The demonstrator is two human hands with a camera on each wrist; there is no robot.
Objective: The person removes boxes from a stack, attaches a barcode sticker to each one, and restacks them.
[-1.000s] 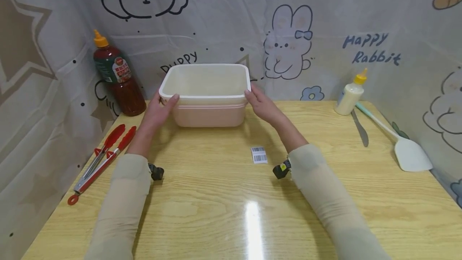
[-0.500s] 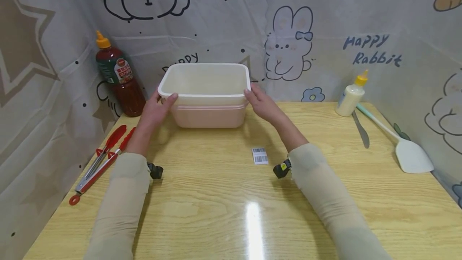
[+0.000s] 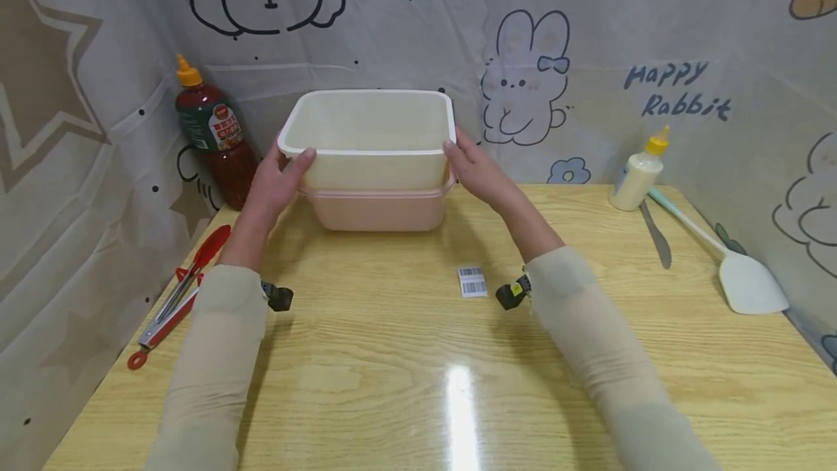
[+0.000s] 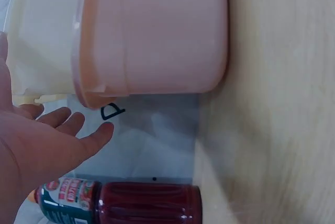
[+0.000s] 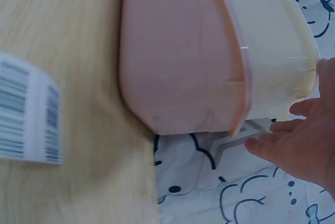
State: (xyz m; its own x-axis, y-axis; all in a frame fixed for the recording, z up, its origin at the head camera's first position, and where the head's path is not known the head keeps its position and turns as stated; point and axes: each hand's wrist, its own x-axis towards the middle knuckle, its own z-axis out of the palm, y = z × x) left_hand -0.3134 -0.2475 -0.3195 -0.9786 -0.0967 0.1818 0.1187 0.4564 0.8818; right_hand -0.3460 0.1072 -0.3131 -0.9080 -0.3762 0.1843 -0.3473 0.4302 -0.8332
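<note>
A cream rectangular plastic tub [image 3: 379, 170] with a white rim sits partly raised inside a pink tub [image 3: 379, 212] at the back of the table. My left hand [image 3: 276, 182] holds the cream tub's left end, thumb on top of the rim and fingers beneath it. At the opposite end, my right hand [image 3: 482, 174] grips the rim the same way. The left wrist view shows the pink tub [image 4: 162, 35] standing on the wood, its flared lip below the cream wall [image 4: 44, 41]. In the right wrist view several fingertips reach under the cream tub's edge [image 5: 277, 51].
A red sauce bottle [image 3: 212, 144] stands at the back left, with red-tipped tongs [image 3: 171, 311] partly behind the left forearm. A barcode label [image 3: 472, 282] lies mid-table. On the right are a white squeeze bottle [image 3: 636, 180], a knife [image 3: 656, 235] and a spatula [image 3: 752, 282].
Both hands have raised the cream tub, so more of its wall shows above the pink tub. The pink tub has stayed in place on the table.
</note>
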